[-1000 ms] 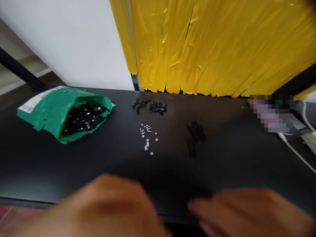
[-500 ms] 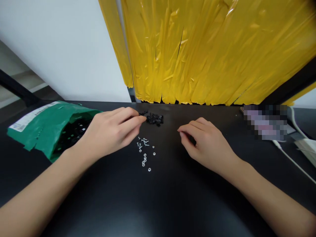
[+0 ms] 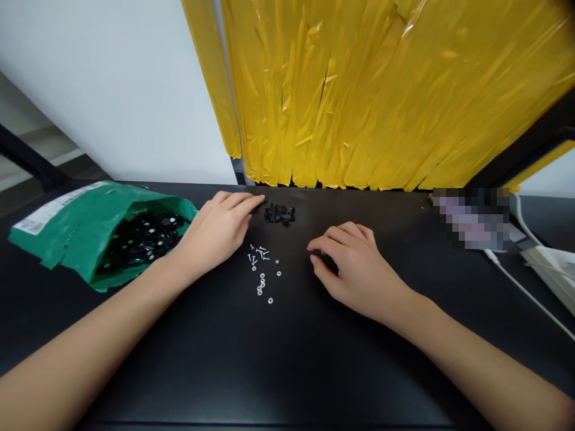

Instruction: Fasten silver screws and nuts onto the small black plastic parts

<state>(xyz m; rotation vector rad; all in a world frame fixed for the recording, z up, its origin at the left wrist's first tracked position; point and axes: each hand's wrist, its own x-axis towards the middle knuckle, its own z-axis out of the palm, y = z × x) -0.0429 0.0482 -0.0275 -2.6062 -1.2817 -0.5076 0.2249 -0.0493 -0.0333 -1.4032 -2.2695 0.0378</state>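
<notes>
From my remote place I see the left hand [image 3: 220, 227] reaching over the far part of the black surface [image 3: 278, 365], with its fingertips at some dark pieces [image 3: 259, 207], which it mostly covers; whether it grips one of them, I am not able to say. The right hand [image 3: 359, 269] is on the other side of the small parts, with thumb and forefinger curved but apart, and nothing visible is between them. As I judge it, a part of the laying out is done: the small parts lie in separate groups by kind. What is left, I think, is the joining, because I see no screw put into any piece, and many black parts [image 3: 150, 233] are inside the green bag [image 3: 67, 224]. The small black pile [image 3: 280, 214] lies just to the right of the left fingertips, near the back edge; its pieces are dark, irregular and tangled together, and they are too small for me to tell their exact shape. Nearer to me, between the two hands, there are thin silver screws [image 3: 252, 258], lying in various directions, and below them pale rings [image 3: 262, 284], some touching one another, a few standing apart. The parts in the bag are dark and shiny, with whitish round spots. The bag lies on its side with a ragged mouth, beside the left forearm.
</notes>
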